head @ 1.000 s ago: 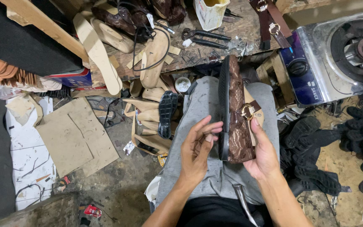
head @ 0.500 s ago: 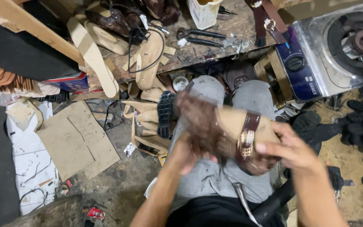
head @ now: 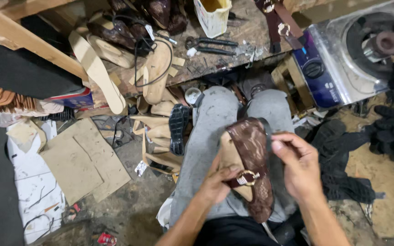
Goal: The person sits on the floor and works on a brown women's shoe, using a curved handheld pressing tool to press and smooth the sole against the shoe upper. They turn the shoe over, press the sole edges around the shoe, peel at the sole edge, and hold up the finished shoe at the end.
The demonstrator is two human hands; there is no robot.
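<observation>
Seated worker, grey-trousered knees in view, a brown patterned sandal (head: 247, 164) held over the lap. Left hand (head: 217, 184) grips the near end of the tan sole from the left, fingers closed around the edge just beside the gold buckle (head: 248, 178). Right hand (head: 299, 166) is closed on the far right side of the upper, thumb and fingers pinching its edge.

Judged step: fitting or pressing the upper onto the sole, sandal turned for inspection. Next move likely calls for a firm, even press along the seam, keeping the buckle strap centred.

Far side: cluttered desk (head: 251, 57) with pliers (head: 210, 44), a white container (head: 214, 15), loose insoles (head: 97, 73). Cardboard sheets (head: 80, 161) on the floor, left.
</observation>
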